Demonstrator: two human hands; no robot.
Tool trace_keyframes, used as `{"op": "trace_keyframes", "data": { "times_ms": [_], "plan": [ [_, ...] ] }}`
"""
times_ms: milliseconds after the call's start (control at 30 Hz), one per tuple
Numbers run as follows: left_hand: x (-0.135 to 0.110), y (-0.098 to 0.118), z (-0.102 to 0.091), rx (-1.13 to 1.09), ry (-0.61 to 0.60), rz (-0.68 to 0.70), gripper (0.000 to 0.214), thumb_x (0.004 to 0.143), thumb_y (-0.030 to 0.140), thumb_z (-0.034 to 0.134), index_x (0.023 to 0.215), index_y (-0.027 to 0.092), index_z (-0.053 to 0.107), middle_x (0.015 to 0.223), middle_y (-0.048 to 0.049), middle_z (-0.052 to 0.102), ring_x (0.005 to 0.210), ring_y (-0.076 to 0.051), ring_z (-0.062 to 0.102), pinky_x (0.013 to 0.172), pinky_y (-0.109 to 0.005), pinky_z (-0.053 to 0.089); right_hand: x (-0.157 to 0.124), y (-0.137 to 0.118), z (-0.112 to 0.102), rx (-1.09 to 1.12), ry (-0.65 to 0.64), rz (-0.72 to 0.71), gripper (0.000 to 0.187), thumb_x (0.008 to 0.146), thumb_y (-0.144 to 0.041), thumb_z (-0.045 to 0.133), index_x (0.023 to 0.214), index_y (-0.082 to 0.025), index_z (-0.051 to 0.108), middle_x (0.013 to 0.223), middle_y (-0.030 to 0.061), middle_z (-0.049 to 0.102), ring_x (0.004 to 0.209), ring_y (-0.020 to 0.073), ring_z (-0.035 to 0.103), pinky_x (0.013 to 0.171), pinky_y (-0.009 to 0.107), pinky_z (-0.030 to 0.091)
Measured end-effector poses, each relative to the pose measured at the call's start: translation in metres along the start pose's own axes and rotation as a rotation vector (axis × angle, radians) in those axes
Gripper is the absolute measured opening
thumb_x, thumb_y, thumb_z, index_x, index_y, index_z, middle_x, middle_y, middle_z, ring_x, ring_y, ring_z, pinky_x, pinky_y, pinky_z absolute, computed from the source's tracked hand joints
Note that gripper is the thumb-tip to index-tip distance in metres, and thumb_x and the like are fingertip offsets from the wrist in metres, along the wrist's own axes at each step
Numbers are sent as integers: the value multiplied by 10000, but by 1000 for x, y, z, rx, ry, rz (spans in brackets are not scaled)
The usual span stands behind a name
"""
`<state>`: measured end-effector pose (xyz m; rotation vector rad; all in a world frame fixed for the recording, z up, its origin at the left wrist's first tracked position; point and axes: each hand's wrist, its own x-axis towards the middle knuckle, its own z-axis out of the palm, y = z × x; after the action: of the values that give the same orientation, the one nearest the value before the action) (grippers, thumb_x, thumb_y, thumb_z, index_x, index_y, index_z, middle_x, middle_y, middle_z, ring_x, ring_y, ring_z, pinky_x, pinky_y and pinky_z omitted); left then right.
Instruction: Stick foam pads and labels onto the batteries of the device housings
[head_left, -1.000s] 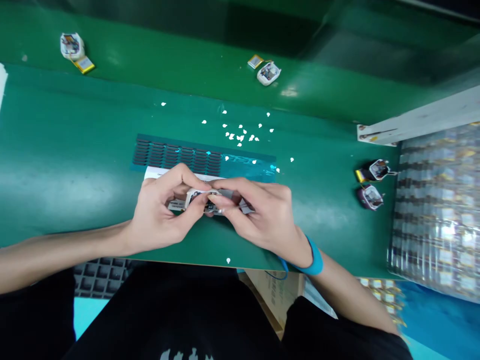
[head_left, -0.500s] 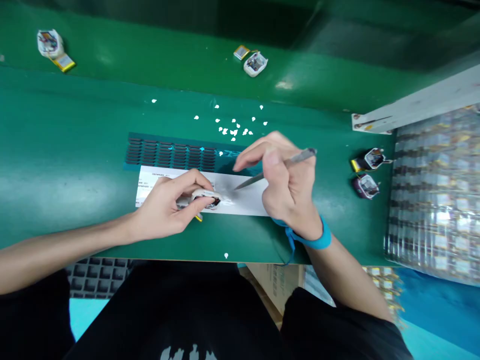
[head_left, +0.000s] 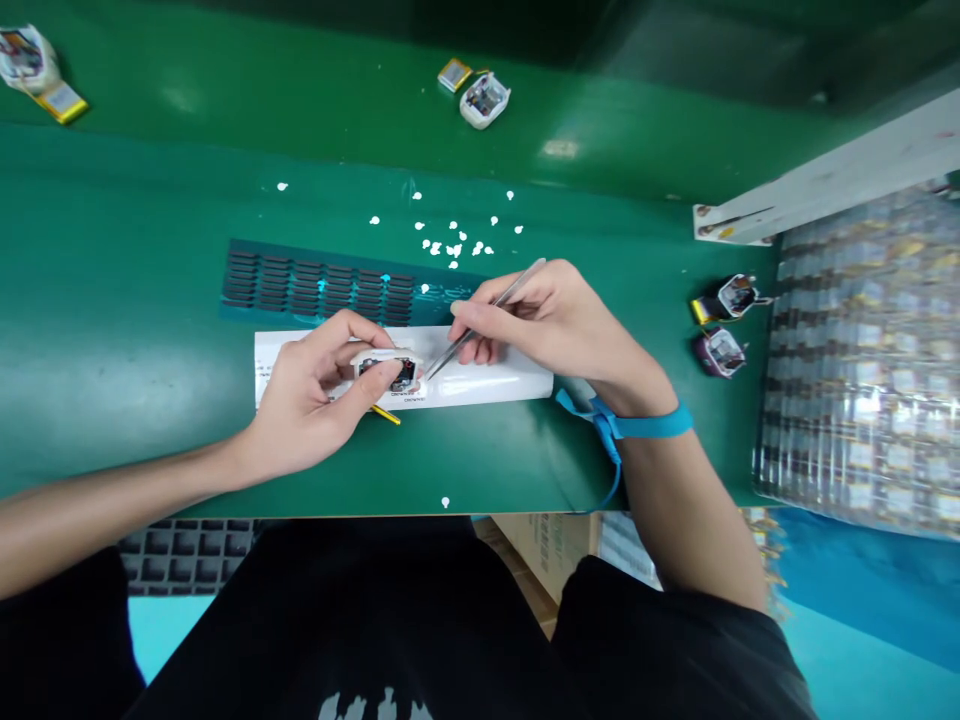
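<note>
My left hand (head_left: 315, 390) is closed around a small white device housing (head_left: 386, 368) with dark electronics in its open side. A yellow-edged battery (head_left: 385, 413) pokes out below it. Thumb and fingers of my right hand (head_left: 532, 310) pinch metal tweezers (head_left: 480, 318), their tips slanting down to the housing's right end. Whether the tips touch it, I cannot tell. Under both hands lies a white label strip (head_left: 510, 383) with small print. Just behind it is a teal sheet (head_left: 442, 300) bearing rows of black strips (head_left: 315, 285).
Small white round stickers (head_left: 454, 250) are scattered behind the sheet. More open housings with batteries lie at the back left (head_left: 34, 65), back middle (head_left: 485, 100) and right (head_left: 721, 352). Stacked clear trays (head_left: 862, 370) stand at the right, beneath a white bracket (head_left: 840, 185).
My right hand has turned and brought the tweezers left to the housing's end. My left hand has tilted the housing so its open side shows more. The whole view has shifted slightly.
</note>
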<state>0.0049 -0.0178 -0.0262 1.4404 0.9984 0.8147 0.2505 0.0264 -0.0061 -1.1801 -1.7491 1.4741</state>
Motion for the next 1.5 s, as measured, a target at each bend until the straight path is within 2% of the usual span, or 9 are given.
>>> {"op": "trace_keyframes", "data": {
  "times_ms": [167,267,367,667,900,1033,1233,1333,1500],
  "plan": [
    [-3,8,-6,178,7,129,106,996,303,660,1008,227,586,873,-44,808,731,-203,768,538,-293,528,3,8,2,15,22,37,518,889,-669,725,676,-197,734,659,25,752,528,125,690,501,229,585],
    [6,11,-18,412,91,229,114,999,293,642,1044,248,547,1090,-54,807,1059,-252,766,843,-388,598,4,13,3,41,6,36,502,894,-669,719,713,-201,743,638,20,745,526,127,685,508,233,584],
    [22,3,-33,628,137,245,149,966,260,642,1046,232,520,1246,-72,758,1226,-296,686,1043,-470,518,4,15,2,25,-3,30,489,917,-657,698,738,-205,750,661,23,757,550,131,702,531,240,600],
    [29,-15,-37,816,141,367,70,970,229,560,1013,259,514,1163,-106,739,1087,-319,667,879,-489,484,2,9,0,5,-13,38,459,921,-619,710,728,-207,773,672,21,777,581,148,746,569,248,650],
    [30,-13,-37,808,119,305,101,973,208,576,1033,243,503,1203,-85,716,1100,-296,634,1001,-473,433,0,6,-2,-1,-55,119,485,919,-623,714,709,-190,768,674,43,783,589,151,752,579,243,651],
    [26,-8,-35,870,143,450,91,971,208,571,1037,240,517,1195,-112,747,1096,-308,676,955,-507,474,-3,-3,-4,3,-53,160,467,898,-618,743,701,-195,767,630,31,762,546,139,729,532,225,625],
    [12,-2,-26,712,-217,1034,32,1003,193,547,1001,204,578,1061,-99,799,980,-252,757,900,-448,638,-9,-19,-8,-38,42,108,414,881,-559,795,650,-215,782,689,37,780,676,156,763,599,223,639],
    [10,-2,-21,783,-340,1014,71,1016,148,526,1008,168,593,1001,-113,811,1013,-259,778,977,-454,643,-8,-16,-7,-37,-20,142,383,877,-535,808,654,-224,796,716,34,792,715,170,778,618,235,652],
    [11,-6,-22,772,-371,847,156,1024,177,533,1147,117,608,1069,-167,801,1102,-294,776,1015,-489,641,-5,-7,-4,30,-29,190,339,875,-512,818,682,-233,803,715,27,795,665,172,778,643,266,679]
  ]
}}
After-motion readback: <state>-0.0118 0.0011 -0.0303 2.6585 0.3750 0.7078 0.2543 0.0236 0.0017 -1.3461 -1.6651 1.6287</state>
